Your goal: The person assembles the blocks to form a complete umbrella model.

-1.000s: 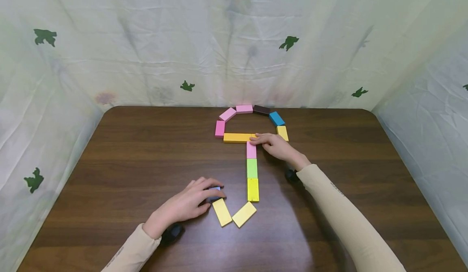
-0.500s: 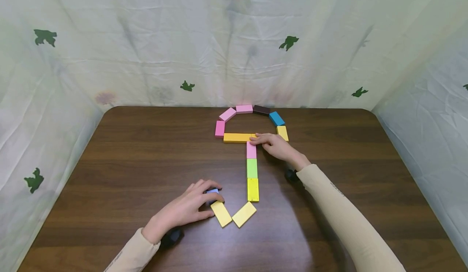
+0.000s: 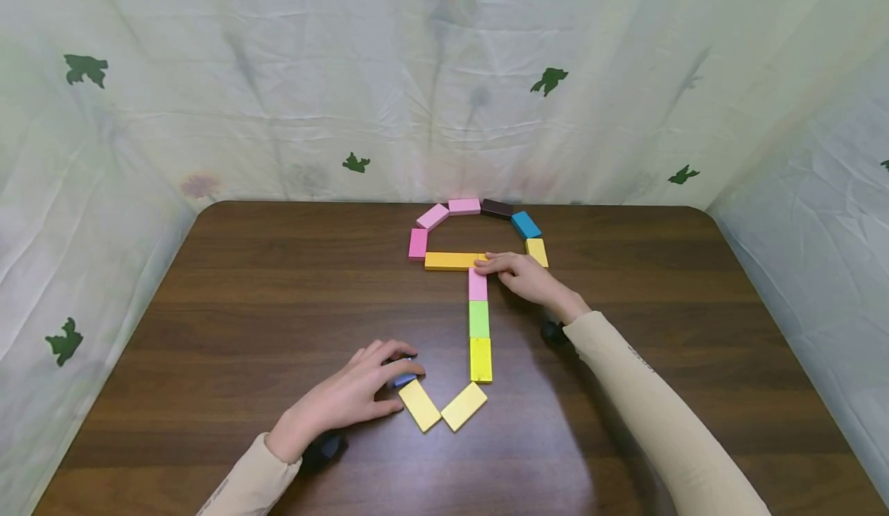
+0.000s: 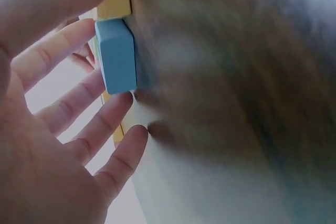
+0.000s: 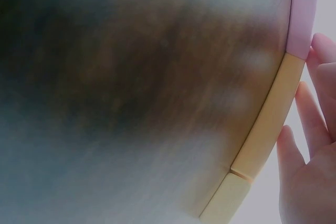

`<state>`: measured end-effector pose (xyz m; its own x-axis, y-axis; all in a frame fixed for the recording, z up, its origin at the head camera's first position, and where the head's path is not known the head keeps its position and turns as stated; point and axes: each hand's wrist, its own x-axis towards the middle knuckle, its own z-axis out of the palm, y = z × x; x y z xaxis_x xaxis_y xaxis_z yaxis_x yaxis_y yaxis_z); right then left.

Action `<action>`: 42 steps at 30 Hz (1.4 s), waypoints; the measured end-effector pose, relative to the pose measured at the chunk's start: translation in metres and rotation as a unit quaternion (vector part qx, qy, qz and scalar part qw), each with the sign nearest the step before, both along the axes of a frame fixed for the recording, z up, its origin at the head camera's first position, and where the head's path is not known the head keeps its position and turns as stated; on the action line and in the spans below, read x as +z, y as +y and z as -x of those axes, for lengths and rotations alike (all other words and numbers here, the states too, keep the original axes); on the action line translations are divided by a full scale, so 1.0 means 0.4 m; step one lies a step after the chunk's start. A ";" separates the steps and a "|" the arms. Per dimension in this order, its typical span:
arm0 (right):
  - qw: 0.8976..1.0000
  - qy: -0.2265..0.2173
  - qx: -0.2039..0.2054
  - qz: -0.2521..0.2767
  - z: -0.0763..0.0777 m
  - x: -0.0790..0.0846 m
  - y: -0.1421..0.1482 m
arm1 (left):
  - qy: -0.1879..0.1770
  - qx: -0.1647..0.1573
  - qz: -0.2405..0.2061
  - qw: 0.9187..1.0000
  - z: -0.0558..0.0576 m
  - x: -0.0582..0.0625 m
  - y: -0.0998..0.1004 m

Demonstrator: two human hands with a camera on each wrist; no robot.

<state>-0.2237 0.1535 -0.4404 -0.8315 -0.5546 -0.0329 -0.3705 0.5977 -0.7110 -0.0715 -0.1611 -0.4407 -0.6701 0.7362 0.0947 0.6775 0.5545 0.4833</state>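
Observation:
In the head view my left hand (image 3: 350,391) is low over the table beside a blue block (image 3: 404,380), its fingers partly covering it. The left wrist view shows loosely extended fingers about that blue block (image 4: 116,59) and the thumb by a pale yellow block (image 4: 116,1). That pale yellow block (image 3: 420,406) lies slanted, its corner near a second pale yellow block (image 3: 464,407). My right hand (image 3: 529,279) rests with extended fingers on the right part of the orange row (image 3: 451,261). An orange block (image 5: 270,119) runs beside its fingertips in the right wrist view.
A pink block (image 3: 478,284), a green block (image 3: 479,319) and a bright yellow block (image 3: 481,360) form a straight stem. Several blocks, among them a dark block (image 3: 497,208) and a teal-blue block (image 3: 525,225), arch near the brown table's (image 3: 278,269) far edge. Patterned cloth (image 3: 278,76) hangs behind.
The left hand has shifted slightly left, and the blue block has moved a little left and down. The left pale yellow block has turned slightly. The right hand stays put.

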 end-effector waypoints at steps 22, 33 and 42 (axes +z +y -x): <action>1.000 -0.006 0.000 0.002 -0.003 0.002 -0.001 | 0.005 -0.004 0.008 1.000 -0.002 0.001 -0.001; 1.000 -0.002 0.000 0.001 -0.001 0.002 0.000 | 0.004 -0.002 -0.004 1.000 -0.002 -0.002 -0.005; 1.000 0.009 0.006 0.006 0.001 -0.001 0.001 | -0.012 -0.002 0.001 1.000 0.002 0.002 -0.008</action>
<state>-0.2239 0.1541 -0.4408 -0.8250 -0.5650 -0.0113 -0.3907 0.5848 -0.7109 -0.0725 -0.1642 -0.4399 -0.6697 0.7386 0.0770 0.6673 0.5530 0.4989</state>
